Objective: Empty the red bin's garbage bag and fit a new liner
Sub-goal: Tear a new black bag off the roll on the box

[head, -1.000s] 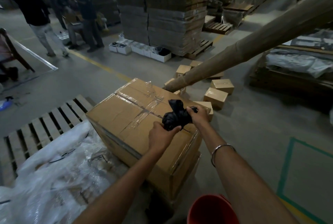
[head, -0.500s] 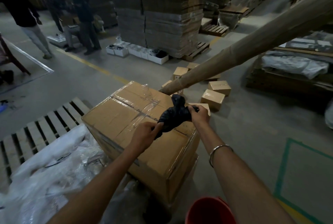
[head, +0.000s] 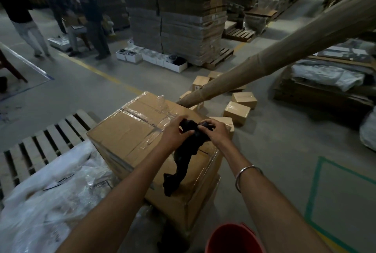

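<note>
Both hands, left (head: 176,130) and right (head: 216,130), pinched shut on the black liner (head: 186,157) over the cardboard box's (head: 130,136) near-right corner, red bin (head: 230,239) below; thin film, likely to tear if yanked apart

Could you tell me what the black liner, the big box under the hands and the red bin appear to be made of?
Black liner: thin plastic film, probably; it hangs limp and crumpled from both hands.
Big box: brown corrugated cardboard, matte, sealed with glossy clear tape that catches the light.
Red bin: likely moulded plastic, with a smooth, even red rim; only its edge shows.
</note>
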Action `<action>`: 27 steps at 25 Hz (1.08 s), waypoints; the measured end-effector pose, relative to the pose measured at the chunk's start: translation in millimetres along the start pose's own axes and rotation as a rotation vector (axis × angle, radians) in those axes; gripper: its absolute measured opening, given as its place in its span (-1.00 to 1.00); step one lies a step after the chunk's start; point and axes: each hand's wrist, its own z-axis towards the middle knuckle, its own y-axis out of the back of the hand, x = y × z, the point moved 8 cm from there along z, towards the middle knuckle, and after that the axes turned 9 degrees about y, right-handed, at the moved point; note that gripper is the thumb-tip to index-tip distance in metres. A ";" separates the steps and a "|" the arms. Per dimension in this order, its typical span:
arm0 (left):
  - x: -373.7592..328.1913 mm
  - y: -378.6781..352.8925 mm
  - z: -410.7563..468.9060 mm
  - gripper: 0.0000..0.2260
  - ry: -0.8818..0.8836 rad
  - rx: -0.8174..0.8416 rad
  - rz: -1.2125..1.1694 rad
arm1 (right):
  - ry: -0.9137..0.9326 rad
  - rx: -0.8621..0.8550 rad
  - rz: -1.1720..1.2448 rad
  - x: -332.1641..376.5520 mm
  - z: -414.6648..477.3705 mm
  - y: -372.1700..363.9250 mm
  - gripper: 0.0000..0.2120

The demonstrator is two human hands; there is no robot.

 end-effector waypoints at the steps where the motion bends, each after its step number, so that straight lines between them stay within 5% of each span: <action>1: -6.1 3.4 6.2 -0.70 -0.026 -0.045 0.044 | -0.014 0.018 0.026 -1.0 -1.7 -2.6 -0.79; 10: 65.5 32.3 19.0 -0.76 0.427 -0.227 -0.341 | -0.107 0.058 0.294 -4.8 -5.6 10.6 -0.70; 15: 59.9 57.6 -3.8 -0.81 0.347 -0.580 -0.252 | -0.208 -0.277 0.297 -19.6 -8.8 40.0 -0.76; 18: 80.0 57.1 -15.0 -0.69 0.466 -0.631 -0.290 | -0.270 -0.346 0.422 -26.9 -9.1 38.1 -0.90; 20: 93.7 44.6 -25.7 -0.58 0.570 -0.595 -0.393 | -0.290 -0.359 0.474 -26.0 -8.4 32.7 -0.93; 22: 89.9 28.1 -32.8 -0.48 0.463 -0.481 -0.525 | -0.308 -0.373 0.559 -23.4 -7.4 26.8 -0.94; 27: 87.3 -33.3 -42.6 -0.53 0.341 0.109 -0.500 | -0.326 -0.247 0.855 -2.3 -5.5 16.1 -0.82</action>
